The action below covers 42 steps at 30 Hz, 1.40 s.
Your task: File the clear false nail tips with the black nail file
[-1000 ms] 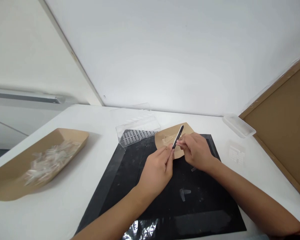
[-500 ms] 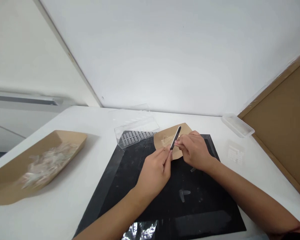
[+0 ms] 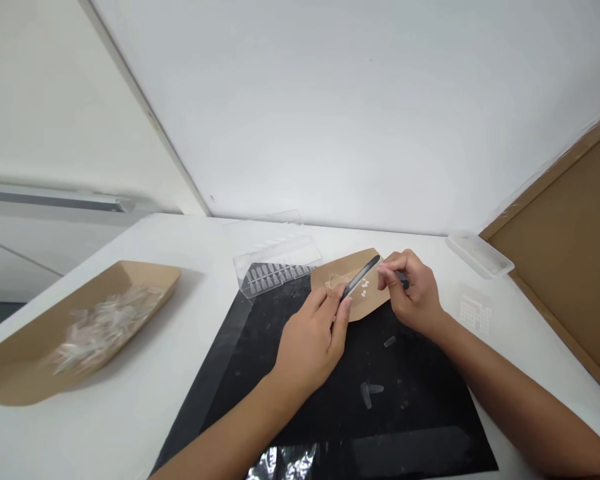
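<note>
My left hand (image 3: 314, 330) grips the lower end of a dark nail file (image 3: 361, 277), which slants up to the right over a brown paper tray (image 3: 357, 308). Close to the file's upper end, my right hand (image 3: 413, 290) is closed in a pinch; whatever is between its fingertips is too small to make out. Small white bits and a thin clear strip lie in the paper tray. On the black mat (image 3: 300, 413) below rest clear nail tips (image 3: 367, 393), two of them touching, and a single nail tip (image 3: 390, 342) nearer my right hand.
A clear case (image 3: 275, 267) with rows of nail tips stands at the mat's far left corner. Left of the mat is a large brown tray (image 3: 145, 270) heaped with clear pieces. A translucent box (image 3: 480, 255) and a brown board (image 3: 570, 253) are at the right.
My right hand has moved a little right, away from the file. The file has tilted further to the right in my left hand, and white bits in the paper tray now show.
</note>
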Motion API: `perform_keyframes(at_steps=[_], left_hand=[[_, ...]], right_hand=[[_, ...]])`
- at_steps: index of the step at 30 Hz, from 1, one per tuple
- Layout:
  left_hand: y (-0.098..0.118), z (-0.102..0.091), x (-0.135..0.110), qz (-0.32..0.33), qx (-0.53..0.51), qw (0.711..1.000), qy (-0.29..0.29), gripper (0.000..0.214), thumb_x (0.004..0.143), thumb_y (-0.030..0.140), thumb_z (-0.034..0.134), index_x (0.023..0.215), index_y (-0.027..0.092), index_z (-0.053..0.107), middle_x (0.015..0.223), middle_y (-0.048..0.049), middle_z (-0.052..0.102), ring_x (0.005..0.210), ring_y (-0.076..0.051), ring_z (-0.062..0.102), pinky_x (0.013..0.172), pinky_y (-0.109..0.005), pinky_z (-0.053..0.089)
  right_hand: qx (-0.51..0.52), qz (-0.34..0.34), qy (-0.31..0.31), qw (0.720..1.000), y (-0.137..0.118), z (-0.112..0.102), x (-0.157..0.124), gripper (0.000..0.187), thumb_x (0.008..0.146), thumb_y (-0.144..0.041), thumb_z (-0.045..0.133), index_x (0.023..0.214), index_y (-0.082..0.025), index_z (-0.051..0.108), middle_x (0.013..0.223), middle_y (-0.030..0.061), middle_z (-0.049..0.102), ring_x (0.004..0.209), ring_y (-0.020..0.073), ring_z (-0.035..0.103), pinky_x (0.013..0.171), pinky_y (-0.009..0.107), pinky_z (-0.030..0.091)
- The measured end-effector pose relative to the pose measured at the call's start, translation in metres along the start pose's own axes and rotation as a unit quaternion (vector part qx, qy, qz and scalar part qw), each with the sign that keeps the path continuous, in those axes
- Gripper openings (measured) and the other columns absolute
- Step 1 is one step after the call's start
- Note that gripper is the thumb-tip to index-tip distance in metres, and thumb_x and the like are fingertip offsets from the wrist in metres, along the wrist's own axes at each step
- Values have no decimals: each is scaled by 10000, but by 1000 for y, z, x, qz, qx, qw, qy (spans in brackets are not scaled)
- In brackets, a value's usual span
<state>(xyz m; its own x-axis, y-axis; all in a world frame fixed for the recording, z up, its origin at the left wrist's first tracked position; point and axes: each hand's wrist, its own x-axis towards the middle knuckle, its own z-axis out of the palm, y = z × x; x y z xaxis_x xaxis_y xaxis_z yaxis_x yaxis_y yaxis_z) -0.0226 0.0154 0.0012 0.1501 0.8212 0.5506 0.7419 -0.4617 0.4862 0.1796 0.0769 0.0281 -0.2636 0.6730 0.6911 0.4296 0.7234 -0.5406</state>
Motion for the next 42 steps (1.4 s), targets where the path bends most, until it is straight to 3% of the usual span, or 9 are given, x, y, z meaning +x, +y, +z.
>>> perform_keyframes(at_steps=[5,9,18,23,27,31,35,38,42], left_hand=[[0,-1,1,-19,12,1000,-5,297,1093,312,453,1255,186,668,1040,-72,698,949,-212,716,838,-317,584],[-3,1,2,-26,-40,999,1,247,1069,293,511,1230,192,670,1081,-81,729,992,-226,723,877,-336,578],[5,-3,2,-46,-214,976,-14,196,1049,244,565,1104,194,747,636,49,712,570,-122,717,733,-239,565],[5,-1,2,-35,-216,976,9,239,1044,242,573,1013,177,801,559,41,679,500,-114,683,680,-233,547],[6,-1,1,-43,-218,975,20,244,1040,247,584,992,169,810,513,52,637,451,-95,634,626,-220,518],[8,-1,0,-48,-204,977,28,261,1040,239,570,964,176,812,494,59,609,426,-87,597,554,-210,475],[9,-1,0,-59,-193,979,32,245,1030,243,584,968,186,814,501,61,610,422,-83,584,525,-205,453],[9,-1,0,-59,-178,982,31,246,1024,241,589,949,191,818,499,58,608,445,-95,599,536,-211,457],[8,-1,2,-64,-163,984,34,255,1020,245,590,926,195,821,472,61,579,438,-106,591,547,-221,462]], right_hand=[[-31,-46,4,998,-4,3,-3,111,1053,-224,552,948,-256,536,721,-40,665,716,170,665,792,387,450],[-78,-61,8,995,-3,6,-4,122,1058,-221,546,940,-246,532,708,-47,676,689,161,672,794,384,408],[-137,-33,3,990,1,7,-4,112,1059,-208,522,950,-237,527,768,-38,709,666,148,660,794,362,370],[-164,-71,-43,983,-2,14,-7,157,1054,-198,503,901,-223,529,719,-24,712,632,156,656,751,357,335],[-187,-53,0,981,-2,16,-5,143,1041,-176,508,913,-218,557,733,-24,731,623,146,646,760,356,316],[-172,-77,-44,981,-3,17,-4,193,1044,-190,487,858,-215,527,733,-16,732,614,141,637,740,355,307],[-167,-44,-23,985,-6,19,-3,183,1056,-222,508,878,-212,547,722,-32,727,579,131,613,754,358,303],[-142,-77,-54,985,-8,20,-3,209,1055,-208,471,853,-214,523,718,-25,722,609,139,632,744,354,302],[-156,-64,-38,985,-9,22,-4,205,1059,-223,463,864,-213,525,728,-20,725,611,139,623,749,360,295]])
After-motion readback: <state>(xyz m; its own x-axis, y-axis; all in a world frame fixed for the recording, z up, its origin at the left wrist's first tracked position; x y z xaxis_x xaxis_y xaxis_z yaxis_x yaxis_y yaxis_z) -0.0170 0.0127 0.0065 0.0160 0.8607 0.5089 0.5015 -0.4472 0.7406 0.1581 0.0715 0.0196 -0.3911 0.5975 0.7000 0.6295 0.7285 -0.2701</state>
